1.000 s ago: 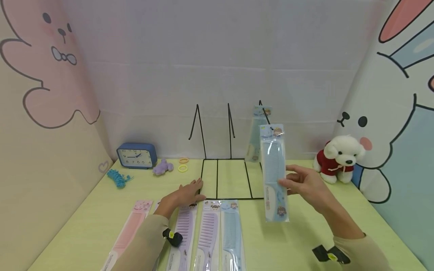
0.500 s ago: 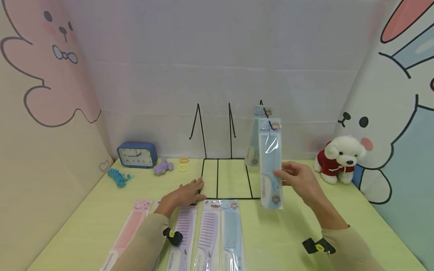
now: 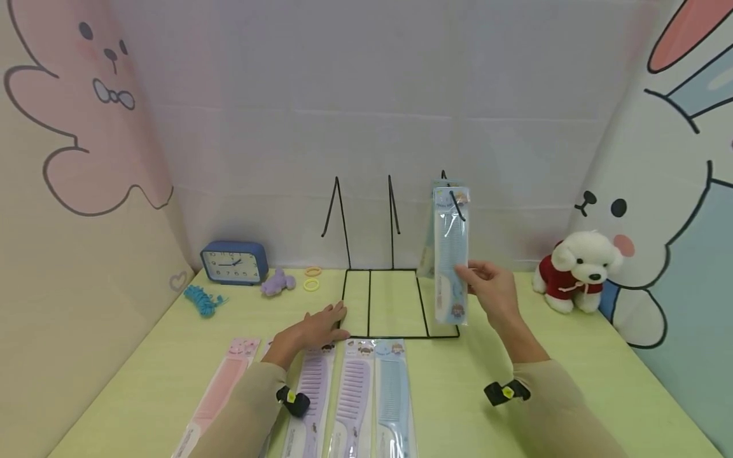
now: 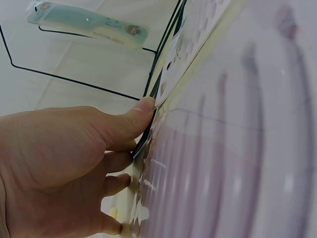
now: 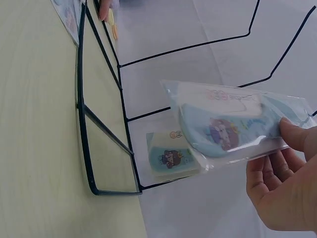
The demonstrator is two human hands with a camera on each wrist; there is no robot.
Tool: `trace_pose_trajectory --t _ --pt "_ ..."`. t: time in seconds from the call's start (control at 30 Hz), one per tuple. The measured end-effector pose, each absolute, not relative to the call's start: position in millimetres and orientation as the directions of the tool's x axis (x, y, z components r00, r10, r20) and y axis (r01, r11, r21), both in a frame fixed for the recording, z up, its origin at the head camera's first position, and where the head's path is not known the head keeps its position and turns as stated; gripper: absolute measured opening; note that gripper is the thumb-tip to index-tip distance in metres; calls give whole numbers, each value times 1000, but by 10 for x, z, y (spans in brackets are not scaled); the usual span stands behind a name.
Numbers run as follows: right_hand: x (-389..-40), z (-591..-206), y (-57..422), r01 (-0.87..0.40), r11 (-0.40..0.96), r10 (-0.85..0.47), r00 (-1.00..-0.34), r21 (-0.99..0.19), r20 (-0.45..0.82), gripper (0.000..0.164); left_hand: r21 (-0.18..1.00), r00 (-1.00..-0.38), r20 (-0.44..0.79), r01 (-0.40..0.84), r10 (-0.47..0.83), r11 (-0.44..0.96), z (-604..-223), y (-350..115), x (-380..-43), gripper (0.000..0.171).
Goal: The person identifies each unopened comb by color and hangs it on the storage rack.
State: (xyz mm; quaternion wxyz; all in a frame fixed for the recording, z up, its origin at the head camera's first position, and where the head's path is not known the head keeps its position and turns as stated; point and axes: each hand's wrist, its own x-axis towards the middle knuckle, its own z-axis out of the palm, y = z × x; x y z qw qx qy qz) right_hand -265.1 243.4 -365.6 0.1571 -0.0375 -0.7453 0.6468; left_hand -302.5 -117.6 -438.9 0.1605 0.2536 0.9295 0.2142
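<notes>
My right hand (image 3: pixel 495 292) pinches the right edge of a light blue comb (image 3: pixel 451 248) in a clear packet, thumb in front. The packet stands upright at the right hook of a black wire rack (image 3: pixel 369 305); the hook's wire passes through its top, with the tip in front. Behind it on the same hook hangs another packaged blue comb (image 3: pixel 427 257), mostly hidden in the head view; its lower end (image 5: pixel 171 157) shows in the right wrist view. My left hand (image 3: pixel 317 327) rests with extended fingers on the rack's front left corner, touching the base wire.
Packaged combs lie along the front: pink (image 3: pixel 220 388), purple (image 3: pixel 352 394) and blue (image 3: pixel 392 394). At the back left are a blue clock (image 3: pixel 235 263), blue cord (image 3: pixel 202 300), a purple toy (image 3: pixel 278 282) and hair ties (image 3: pixel 312 284). A plush dog (image 3: pixel 577 270) sits right.
My right hand has moved the blue comb packet left, up and back along the right hook, closer to the comb hanging behind. The left hand has stayed in place.
</notes>
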Motion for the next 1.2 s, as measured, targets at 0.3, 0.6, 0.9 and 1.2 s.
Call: trace_pose_trajectory --t 0.3,0.6,0.9,1.2 --pt "-2969 -3763 2377 -171 99 363 -911 -980 195 45 467 -822 -176 415 542 781 -4390 -1168 -3060 69" --pt "-3122 -3842 2401 -146 104 346 -922 -984 174 46 468 -827 -195 395 528 791 -4371 -1182 -3029 70" --pt "-3169 -3907 2421 -188 35 307 -933 -982 189 37 494 -825 -191 387 532 779 -4390 -1172 -2992 69" --pt "-3166 -4003 2492 -194 30 309 -931 -981 194 32 473 -830 -192 389 523 791 -4370 -1155 -3004 68"
